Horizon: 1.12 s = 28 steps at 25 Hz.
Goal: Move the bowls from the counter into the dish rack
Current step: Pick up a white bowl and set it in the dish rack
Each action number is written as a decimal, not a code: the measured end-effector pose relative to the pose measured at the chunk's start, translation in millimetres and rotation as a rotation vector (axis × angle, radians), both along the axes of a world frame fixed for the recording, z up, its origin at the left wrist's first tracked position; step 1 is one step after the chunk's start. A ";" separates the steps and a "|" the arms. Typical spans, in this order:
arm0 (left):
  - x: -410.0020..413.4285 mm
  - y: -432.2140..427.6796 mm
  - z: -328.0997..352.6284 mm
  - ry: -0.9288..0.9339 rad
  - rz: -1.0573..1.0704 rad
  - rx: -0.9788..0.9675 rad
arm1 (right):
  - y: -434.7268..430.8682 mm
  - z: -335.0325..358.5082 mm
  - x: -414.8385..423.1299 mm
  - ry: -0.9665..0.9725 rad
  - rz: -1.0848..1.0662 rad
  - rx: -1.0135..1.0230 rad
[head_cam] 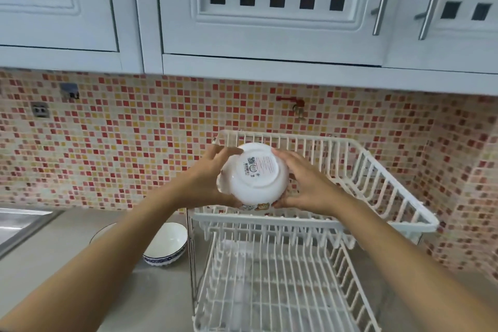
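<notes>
Both hands, left hand (208,180) and right hand (301,186), are clamped on an upturned white bowl (254,174) held over the dish rack (390,186)'s top tier. Lowering it level onto the wires should seat it steadily. Another bowl (168,244) waits on the tabletop (54,259).

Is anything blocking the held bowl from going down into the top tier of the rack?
Nothing visible. The white bowl, held by both hands, is above the upper tier, whose visible wires are bare.
</notes>
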<state>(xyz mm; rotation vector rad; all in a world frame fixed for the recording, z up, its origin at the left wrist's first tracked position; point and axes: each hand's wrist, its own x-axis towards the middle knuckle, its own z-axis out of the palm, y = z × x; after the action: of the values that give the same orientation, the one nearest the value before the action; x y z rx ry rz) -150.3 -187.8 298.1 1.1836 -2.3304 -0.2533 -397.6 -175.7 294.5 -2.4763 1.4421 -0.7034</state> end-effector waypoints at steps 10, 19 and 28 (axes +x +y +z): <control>-9.7 -4.3 -4.8 -0.173 0.048 -0.047 | -4.1 -2.1 -1.1 0.047 -0.043 0.008; 2.4 5.6 14.4 0.047 0.029 0.056 | 13.3 11.4 5.5 -0.040 -0.129 0.120; 115.3 19.2 38.1 0.375 0.422 -0.054 | 4.5 65.8 176.6 -0.229 -0.007 -0.107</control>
<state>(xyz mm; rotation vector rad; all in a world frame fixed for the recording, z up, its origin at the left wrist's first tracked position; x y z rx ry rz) -35.0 -168.6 336.2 1.4269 -1.7146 -0.2347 -221.0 -171.2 360.3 -2.3736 1.3615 -1.0524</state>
